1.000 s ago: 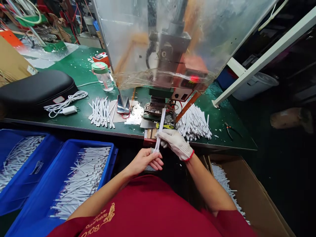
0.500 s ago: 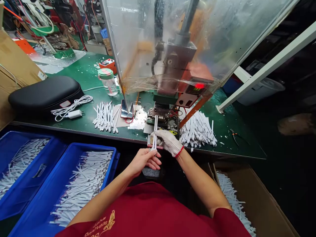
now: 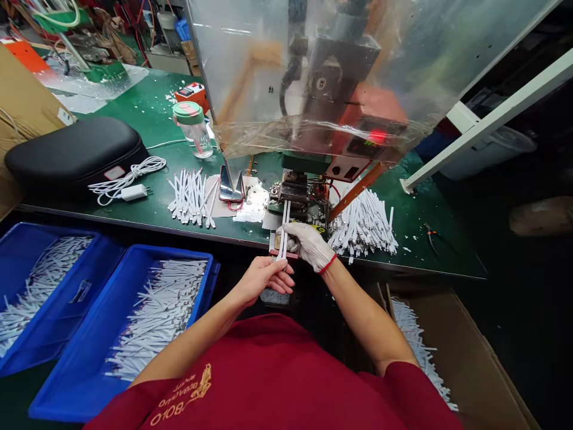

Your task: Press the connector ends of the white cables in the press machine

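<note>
My right hand, in a white knit glove with a red cuff, pinches two thin white strips and holds their far ends at the jig of a small press machine at the bench edge. Bare, my left hand is closed on the near ends of the same strips, just below the bench edge. A pile of white strips lies right of the press. A smaller pile of strips lies to its left.
A clear plastic guard hangs over the press. On the green bench are a phone, a jar, a white charger cable, a black case and pliers. Two blue bins of strips stand left, a cardboard box right.
My right hand has pushed the strips forward from above the bench edge into the press jig. My left hand stayed on their near ends. The camera view shifted slightly.
</note>
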Available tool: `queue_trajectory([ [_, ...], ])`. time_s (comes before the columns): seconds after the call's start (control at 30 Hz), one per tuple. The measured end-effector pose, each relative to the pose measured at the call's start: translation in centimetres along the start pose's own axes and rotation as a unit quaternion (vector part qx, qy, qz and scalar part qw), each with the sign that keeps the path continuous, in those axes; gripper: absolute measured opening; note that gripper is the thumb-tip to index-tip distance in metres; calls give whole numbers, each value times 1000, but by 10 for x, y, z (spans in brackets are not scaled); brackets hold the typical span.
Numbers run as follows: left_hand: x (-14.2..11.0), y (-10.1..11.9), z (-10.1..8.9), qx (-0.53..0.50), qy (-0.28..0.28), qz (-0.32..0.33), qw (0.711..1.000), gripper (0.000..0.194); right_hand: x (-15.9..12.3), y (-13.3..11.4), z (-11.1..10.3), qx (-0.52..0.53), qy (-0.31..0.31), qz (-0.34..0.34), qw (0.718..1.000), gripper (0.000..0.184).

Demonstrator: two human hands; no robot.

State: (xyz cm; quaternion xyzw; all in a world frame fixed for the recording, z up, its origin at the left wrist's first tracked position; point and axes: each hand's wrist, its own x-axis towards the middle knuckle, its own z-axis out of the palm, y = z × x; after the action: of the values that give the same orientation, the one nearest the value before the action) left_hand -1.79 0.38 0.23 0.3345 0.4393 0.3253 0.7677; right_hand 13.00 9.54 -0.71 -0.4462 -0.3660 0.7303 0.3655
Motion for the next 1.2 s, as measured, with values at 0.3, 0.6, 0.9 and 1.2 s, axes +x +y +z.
queue_trajectory([
  [0.3, 2, 4, 4, 17, -3, 6, 1000, 58, 29, -12, 13, 80, 83, -58, 992, 15],
  [0.6, 7, 1, 5, 1, 5, 15, 1000, 62, 46, -14, 18, 119, 97, -69, 986, 15],
  [0.9, 8, 2, 9, -14, 6, 19, 1000, 68, 41, -19, 19, 106, 93, -61, 988, 14],
  [1.2, 10, 1, 8, -8, 4, 26, 1000, 67, 41, -20, 22, 98, 106, -53, 988, 15],
])
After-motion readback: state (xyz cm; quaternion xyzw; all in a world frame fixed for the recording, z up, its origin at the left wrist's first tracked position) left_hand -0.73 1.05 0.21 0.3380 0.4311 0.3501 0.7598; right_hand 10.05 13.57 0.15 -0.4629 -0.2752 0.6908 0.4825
